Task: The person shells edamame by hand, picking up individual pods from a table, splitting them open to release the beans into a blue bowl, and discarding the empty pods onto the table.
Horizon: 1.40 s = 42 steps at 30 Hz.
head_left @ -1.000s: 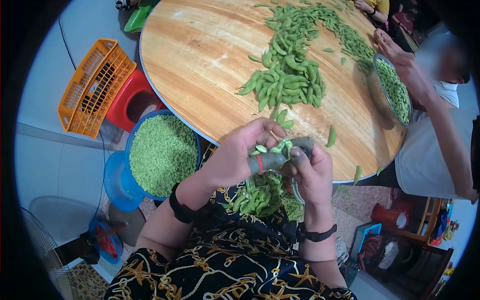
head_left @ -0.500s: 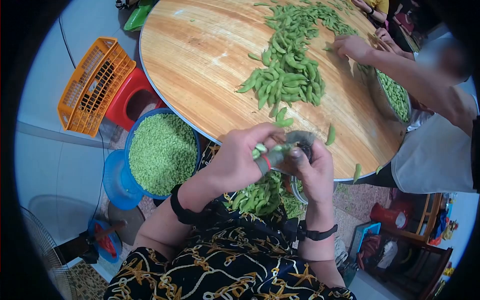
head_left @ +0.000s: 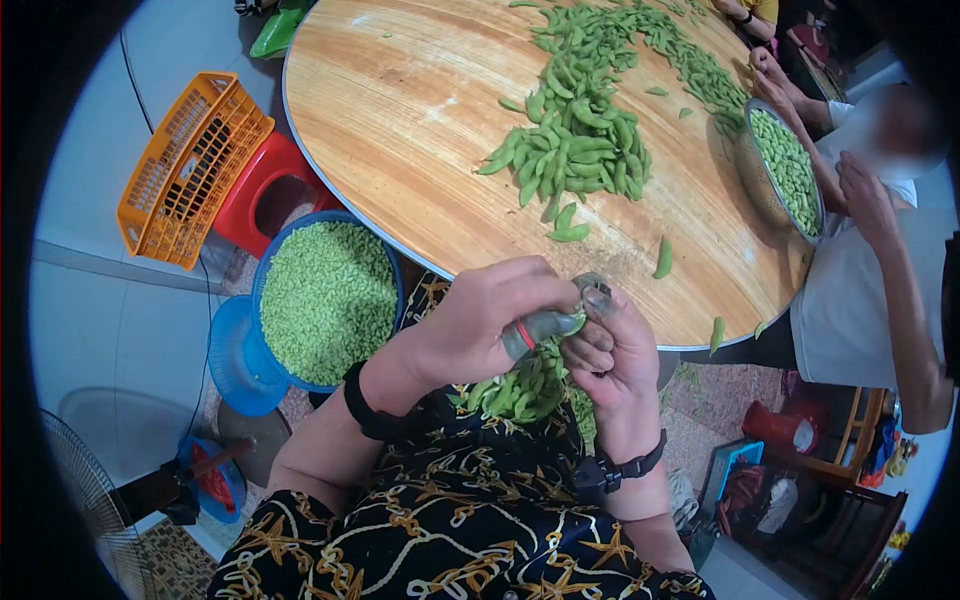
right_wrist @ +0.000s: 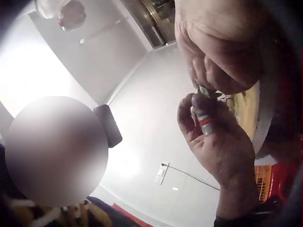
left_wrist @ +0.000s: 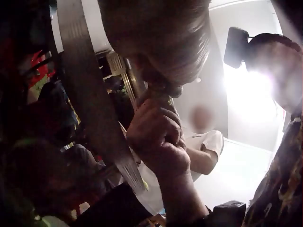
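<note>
Both hands meet just past the table's near edge in the head view. My left hand (head_left: 480,315) pinches a green soybean pod (head_left: 577,322), which is mostly hidden by fingers. Its thumb wears a grey-green sleeve (head_left: 550,327) with a red band (head_left: 524,334). My right hand (head_left: 620,350) has its fingers curled in and pinches the pod's other side. A bit of green pod (right_wrist: 202,90) also shows between the fingertips in the right wrist view. Below the hands lies a heap of pods (head_left: 525,388) at the lap. A large pod pile (head_left: 580,160) lies on the wooden table (head_left: 400,130).
At left, a blue basket (head_left: 262,290) holds shelled beans (head_left: 325,300), beside a red stool (head_left: 245,225) and an orange crate (head_left: 185,180). Across at right, another person (head_left: 870,270) sits by a metal colander (head_left: 757,180) of beans. A fan (head_left: 85,500) stands lower left.
My hands have drawn closer together, and the right fingers have curled inward. Green beans seen earlier by the left fingers are now out of sight. The other person's arm reached over the table, then withdrew.
</note>
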{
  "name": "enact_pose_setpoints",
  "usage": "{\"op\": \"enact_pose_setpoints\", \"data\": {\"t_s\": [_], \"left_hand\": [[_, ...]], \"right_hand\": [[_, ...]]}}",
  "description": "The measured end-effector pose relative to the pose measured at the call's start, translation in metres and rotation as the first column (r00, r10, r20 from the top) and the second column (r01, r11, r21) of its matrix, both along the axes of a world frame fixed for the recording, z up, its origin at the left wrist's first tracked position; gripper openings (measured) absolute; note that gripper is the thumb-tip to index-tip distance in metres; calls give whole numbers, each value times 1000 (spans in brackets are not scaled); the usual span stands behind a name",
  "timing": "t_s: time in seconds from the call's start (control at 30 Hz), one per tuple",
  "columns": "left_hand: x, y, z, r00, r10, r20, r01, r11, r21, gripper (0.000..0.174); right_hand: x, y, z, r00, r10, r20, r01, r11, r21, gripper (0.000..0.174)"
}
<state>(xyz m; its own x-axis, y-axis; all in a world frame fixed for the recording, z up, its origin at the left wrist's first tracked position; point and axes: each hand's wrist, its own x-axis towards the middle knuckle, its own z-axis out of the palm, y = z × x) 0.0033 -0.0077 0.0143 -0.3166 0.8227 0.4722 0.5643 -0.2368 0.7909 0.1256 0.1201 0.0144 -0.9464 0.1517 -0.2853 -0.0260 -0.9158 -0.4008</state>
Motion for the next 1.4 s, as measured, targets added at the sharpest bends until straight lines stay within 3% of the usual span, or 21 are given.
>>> {"op": "enact_pose_setpoints", "data": {"t_s": [0.07, 0.1, 0.13, 0.17, 0.2, 0.23, 0.3, 0.37, 0.43, 0.57, 0.63, 0.67, 0.77, 0.8, 0.83, 0.9, 0.93, 1.0, 1.1, 1.17, 1.4], "left_hand": [[2, -1, -6, 995, 12, 99, -18, 998, 55, 22], [6, -5, -6, 883, -20, 469, 7, 1000, 30, 22], [10, -8, -7, 638, -37, 769, 41, 999, 15, 22], [8, -13, -10, 638, -38, 769, 41, 999, 15, 22], [3, -24, -15, 634, 44, 772, -85, 996, 13, 23], [-4, -35, -19, 619, 125, 775, -211, 977, 10, 24], [-19, -55, -27, 589, 448, 673, -527, 844, -101, 21], [-43, -87, -43, 232, 378, 896, -678, 723, -130, 16], [-70, -122, -83, 248, 583, 774, -784, 590, -193, 19], [-114, -197, -167, 314, 887, 338, -697, 457, -552, 21], [-117, -206, -175, 267, 672, -691, -963, 163, -213, 27], [-101, -180, -131, 241, 735, -634, -970, 194, -144, 26], [-62, -123, -54, 568, 817, 101, -757, 567, -326, 26], [-47, -106, -40, 651, 668, 362, -587, 745, -318, 27], [-33, -84, -32, 733, 538, 415, -477, 843, -251, 29], [-8, -50, -6, 591, 105, 800, -33, 994, -106, 33], [-2, -36, -4, 571, 65, 818, 44, 993, -109, 31], [5, -19, -7, 548, 23, 836, 124, 986, -109, 30], [11, -6, -16, 463, 41, 885, 49, 996, -72, 22], [18, 3, -15, 598, 105, 795, -170, 985, -2, 14], [21, 5, -5, 580, 213, 787, -197, 973, -118, 13]], "right_hand": [[0, 0, 6, 998, -50, 39, 41, 977, 209, 9], [0, 0, 9, 998, -50, 37, 41, 977, 210, 9], [0, 0, 11, 998, -10, 60, -22, 861, 509, 9], [1, 1, 15, 995, 20, 94, -84, 653, 753, 9], [0, 14, 21, 943, 333, -23, -120, 401, 908, 11], [-3, 13, 27, 943, 333, -23, -120, 402, 908, 11], [-9, 9, 33, 988, 2, 158, -157, 127, 979, 12], [-23, 19, 26, 963, -182, 200, -208, -25, 978, 13], [-31, 29, 7, 905, -420, 62, -294, -515, 805, 15], [-38, 28, 5, 942, -334, 11, -213, -574, 791, 15], [-37, 29, 4, 932, -361, 25, -262, -626, 735, 15], [-35, 28, 3, 938, -346, -25, -229, -671, 705, 13], [-24, 19, 8, 923, -352, -156, -91, -592, 801, 9], [-23, 13, 8, 931, -324, -165, 46, -345, 937, 9], [-21, 5, 12, 935, -315, -163, 49, -339, 939, 9], [-15, -12, 24, 983, -183, 29, -11, 98, 995, 8], [-14, -18, 24, 978, -166, 129, -81, 272, 959, 6], [-11, -18, 21, 985, -124, 121, -77, 310, 948, 6], [-5, -12, 23, 983, -65, 169, -120, 469, 875, 13], [1, -3, 20, 976, 99, 194, -217, 523, 824, 25], [6, 2, 20, 973, 166, 158, -227, 789, 571, 23]]}}
